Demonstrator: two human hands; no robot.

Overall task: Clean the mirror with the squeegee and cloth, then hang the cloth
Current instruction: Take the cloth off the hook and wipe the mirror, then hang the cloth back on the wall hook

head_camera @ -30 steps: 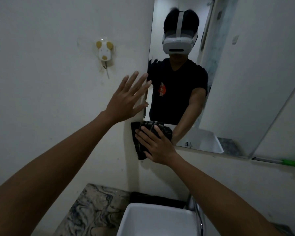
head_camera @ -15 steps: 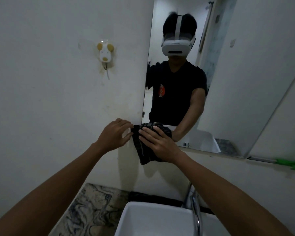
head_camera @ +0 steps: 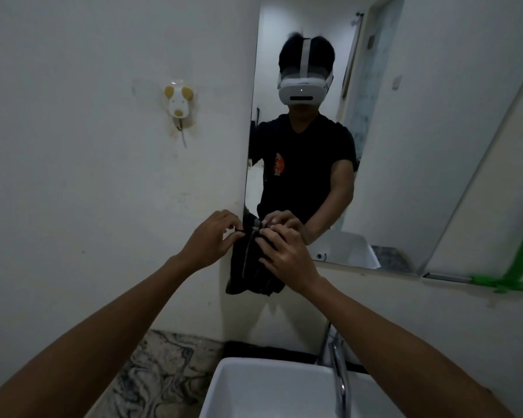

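Note:
The dark cloth (head_camera: 251,267) hangs bunched against the wall at the mirror's lower left corner. My left hand (head_camera: 210,239) pinches its top edge from the left, by a thin loop. My right hand (head_camera: 284,251) grips the cloth's upper right part, fingers over it. The mirror (head_camera: 405,131) fills the upper right and reflects a person in a black shirt with a white headset. A green squeegee (head_camera: 514,279) lies on the ledge under the mirror at the far right, partly cut off by the frame edge. A mouse-shaped wall hook (head_camera: 178,108) sits on the white wall, up left of the hands.
A white basin (head_camera: 269,384) stands below the hands with a chrome tap (head_camera: 338,366) at its right. A marbled countertop (head_camera: 163,372) lies left of the basin. The white wall (head_camera: 73,176) takes up the left half.
My left hand came down from the wall beside the mirror and took hold of the cloth's top edge. The cloth now hangs lower and longer between both hands.

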